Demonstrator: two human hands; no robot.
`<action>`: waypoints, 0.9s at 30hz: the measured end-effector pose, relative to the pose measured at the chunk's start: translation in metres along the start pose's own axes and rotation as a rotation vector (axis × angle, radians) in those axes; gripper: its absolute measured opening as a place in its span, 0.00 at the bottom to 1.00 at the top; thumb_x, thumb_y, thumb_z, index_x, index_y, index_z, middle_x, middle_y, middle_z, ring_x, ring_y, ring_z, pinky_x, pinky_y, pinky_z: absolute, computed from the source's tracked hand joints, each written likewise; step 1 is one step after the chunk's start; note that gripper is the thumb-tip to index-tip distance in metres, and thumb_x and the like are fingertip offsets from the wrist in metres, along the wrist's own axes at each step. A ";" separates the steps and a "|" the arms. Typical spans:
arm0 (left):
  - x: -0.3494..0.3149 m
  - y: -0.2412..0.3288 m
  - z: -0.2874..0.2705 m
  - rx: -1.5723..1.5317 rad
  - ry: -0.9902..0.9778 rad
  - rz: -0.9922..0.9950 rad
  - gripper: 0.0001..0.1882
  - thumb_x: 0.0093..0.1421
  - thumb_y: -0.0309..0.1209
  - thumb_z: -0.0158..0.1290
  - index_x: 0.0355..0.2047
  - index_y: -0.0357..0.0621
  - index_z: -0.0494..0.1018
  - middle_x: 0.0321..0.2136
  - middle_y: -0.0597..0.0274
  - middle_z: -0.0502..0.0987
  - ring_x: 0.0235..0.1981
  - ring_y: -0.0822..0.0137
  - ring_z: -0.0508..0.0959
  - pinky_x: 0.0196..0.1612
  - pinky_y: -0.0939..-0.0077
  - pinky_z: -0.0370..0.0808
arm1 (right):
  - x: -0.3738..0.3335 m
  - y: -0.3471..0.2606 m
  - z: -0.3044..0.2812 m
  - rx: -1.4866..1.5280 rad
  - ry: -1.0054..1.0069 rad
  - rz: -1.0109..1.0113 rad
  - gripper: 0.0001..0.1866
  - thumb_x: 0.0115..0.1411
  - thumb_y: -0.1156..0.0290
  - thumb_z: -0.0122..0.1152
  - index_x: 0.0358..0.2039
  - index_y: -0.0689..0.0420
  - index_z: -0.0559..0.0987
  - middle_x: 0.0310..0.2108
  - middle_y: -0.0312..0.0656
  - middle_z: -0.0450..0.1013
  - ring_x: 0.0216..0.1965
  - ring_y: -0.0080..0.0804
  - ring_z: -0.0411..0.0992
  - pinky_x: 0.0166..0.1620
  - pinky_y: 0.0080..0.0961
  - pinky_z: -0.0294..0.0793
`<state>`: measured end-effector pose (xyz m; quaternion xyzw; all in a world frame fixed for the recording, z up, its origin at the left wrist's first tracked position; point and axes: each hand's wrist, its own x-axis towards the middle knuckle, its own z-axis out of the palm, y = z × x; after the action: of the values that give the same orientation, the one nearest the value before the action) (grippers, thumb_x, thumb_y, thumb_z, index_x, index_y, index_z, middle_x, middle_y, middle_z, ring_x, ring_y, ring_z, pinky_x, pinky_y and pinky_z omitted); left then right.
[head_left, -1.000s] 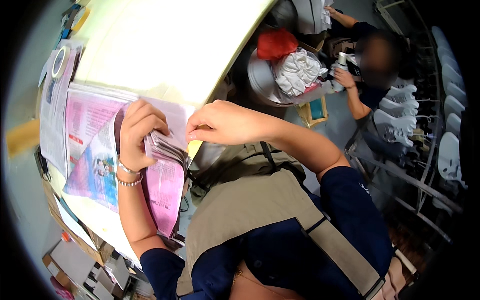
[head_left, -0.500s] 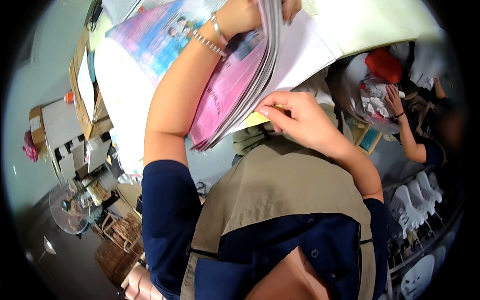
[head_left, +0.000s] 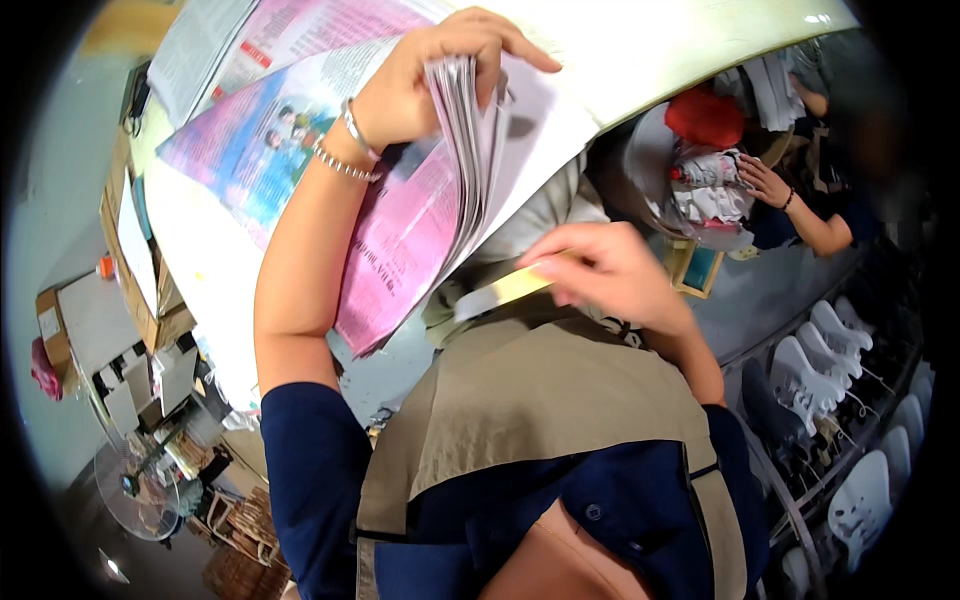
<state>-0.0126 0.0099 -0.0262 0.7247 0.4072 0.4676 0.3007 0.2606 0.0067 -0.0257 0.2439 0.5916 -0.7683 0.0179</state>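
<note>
My left hand (head_left: 425,85), with two bracelets at its wrist, curls over the top of a thick stack of folded newspaper sheets (head_left: 400,240), its index finger stretched out. Pink print covers the near side of the stack, and its layered edges stand up along the right. In my right hand (head_left: 610,268) is a flat yellow-handled blade (head_left: 515,287) with a grey, blurred end pointing left. It is held in front of my apron, apart from the paper. White sheets (head_left: 545,150) lie open to the right of the stack, on the pale table (head_left: 660,50).
More newspaper (head_left: 195,60) lies at the table's far left. Beyond the right edge, a co-worker's hand (head_left: 768,182) touches white crumpled material in a clear container (head_left: 645,150) beside a red item (head_left: 705,117). White chairs (head_left: 860,500) line the lower right; a fan (head_left: 138,490) stands lower left.
My right hand has drawn the yellow-handled blade out from the stack's lower right edge, where the paper partly hid it. The left hand's index finger has stretched out. The whole view has shifted.
</note>
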 end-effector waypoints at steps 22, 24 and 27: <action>0.007 0.033 0.005 0.489 -0.264 0.010 0.08 0.32 0.29 0.49 0.16 0.45 0.65 0.43 0.64 0.81 0.31 0.59 0.69 0.39 0.71 0.64 | -0.006 -0.012 -0.046 -0.203 0.830 -0.335 0.08 0.63 0.73 0.58 0.40 0.60 0.81 0.21 0.33 0.73 0.22 0.13 0.70 0.24 0.12 0.64; 0.008 0.034 0.006 0.485 -0.271 -0.006 0.10 0.28 0.22 0.47 0.18 0.44 0.66 0.41 0.68 0.82 0.32 0.58 0.70 0.41 0.71 0.65 | -0.005 -0.012 -0.048 -0.219 0.841 -0.309 0.08 0.63 0.73 0.58 0.40 0.61 0.81 0.21 0.33 0.73 0.22 0.13 0.70 0.24 0.12 0.65; 0.009 0.032 0.008 0.497 -0.278 0.006 0.11 0.27 0.22 0.46 0.18 0.43 0.67 0.39 0.68 0.82 0.32 0.59 0.70 0.40 0.71 0.65 | -0.006 -0.012 -0.047 -0.258 0.826 -0.308 0.07 0.63 0.74 0.58 0.39 0.61 0.81 0.21 0.33 0.74 0.22 0.14 0.71 0.24 0.12 0.65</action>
<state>0.0065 0.0022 0.0007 0.8345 0.4621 0.2503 0.1653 0.2785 0.0521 -0.0217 0.4347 0.6694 -0.5205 -0.3034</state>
